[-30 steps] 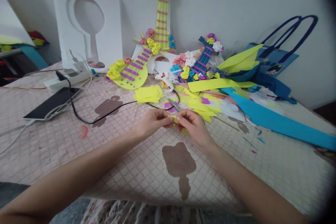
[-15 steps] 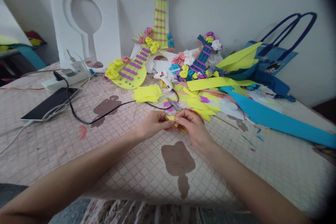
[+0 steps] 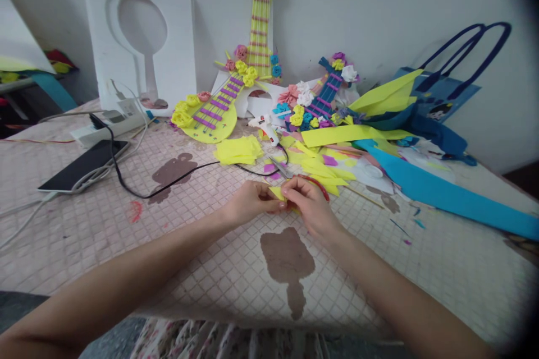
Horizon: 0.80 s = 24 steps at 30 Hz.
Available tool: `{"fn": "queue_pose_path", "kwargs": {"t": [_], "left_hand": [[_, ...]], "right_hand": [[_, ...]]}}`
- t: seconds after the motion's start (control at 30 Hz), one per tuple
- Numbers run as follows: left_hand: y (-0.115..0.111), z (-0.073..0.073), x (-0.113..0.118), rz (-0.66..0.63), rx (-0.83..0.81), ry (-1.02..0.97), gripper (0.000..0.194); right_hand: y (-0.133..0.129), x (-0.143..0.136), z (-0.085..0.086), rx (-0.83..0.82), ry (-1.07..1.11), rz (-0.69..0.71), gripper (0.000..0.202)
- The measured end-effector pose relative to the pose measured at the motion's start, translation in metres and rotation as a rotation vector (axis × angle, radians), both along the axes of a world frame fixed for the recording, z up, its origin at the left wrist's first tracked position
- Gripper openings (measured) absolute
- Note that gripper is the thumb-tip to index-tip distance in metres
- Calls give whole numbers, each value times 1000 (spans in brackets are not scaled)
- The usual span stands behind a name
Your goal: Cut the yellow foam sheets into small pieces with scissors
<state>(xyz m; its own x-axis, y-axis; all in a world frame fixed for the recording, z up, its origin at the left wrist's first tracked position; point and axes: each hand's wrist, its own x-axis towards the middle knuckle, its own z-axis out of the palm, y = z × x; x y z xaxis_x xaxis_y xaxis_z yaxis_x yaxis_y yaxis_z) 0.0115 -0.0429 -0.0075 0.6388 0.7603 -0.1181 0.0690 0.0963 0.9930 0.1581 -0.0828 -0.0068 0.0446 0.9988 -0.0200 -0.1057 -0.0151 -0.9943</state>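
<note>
Between my two hands is a small piece of yellow crepe paper [image 3: 277, 193], folded or bunched, its lower part hidden by fingers. My left hand [image 3: 251, 202] is closed, pinching it from the left between thumb and fingers. From the right, my right hand [image 3: 309, 202] pinches the same piece, fingertips close to those of the left. Scissors with red handles [image 3: 320, 184] lie just behind the right hand, partly covered by it. A stack of yellow paper pieces [image 3: 238, 150] rests beyond the left hand. Behind the scissors stands a white glue gun [image 3: 266, 128].
Loose yellow strips [image 3: 322, 168] and a long blue paper strip [image 3: 442, 193] spread to the right. Flower-trimmed paper guitars [image 3: 219, 109] lean at the back. A phone [image 3: 86, 165], a power strip [image 3: 105, 123] and a black cable [image 3: 172, 184] occupy the left. A blue bag [image 3: 455, 98] stands back right.
My left fingers have shifted slightly down and opened a bit more of the yellow paper to view. The right hand keeps its pinch. The whole view has shifted a little.
</note>
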Motion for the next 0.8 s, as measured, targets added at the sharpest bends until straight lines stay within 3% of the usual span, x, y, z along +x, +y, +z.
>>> {"fn": "queue_pose_path", "kwargs": {"t": [0.23,0.57,0.8], "left_hand": [[7,8,-8,-88,10,-20,24],[10,14,-11,150,167,77,27],[11,13,-11,134,124,68,27]], "right_hand": [[1,4,3,46,-84,-22,15],[0,5,5,-3,-161,108,25],[1,8,0,29,-264,183,25]]}}
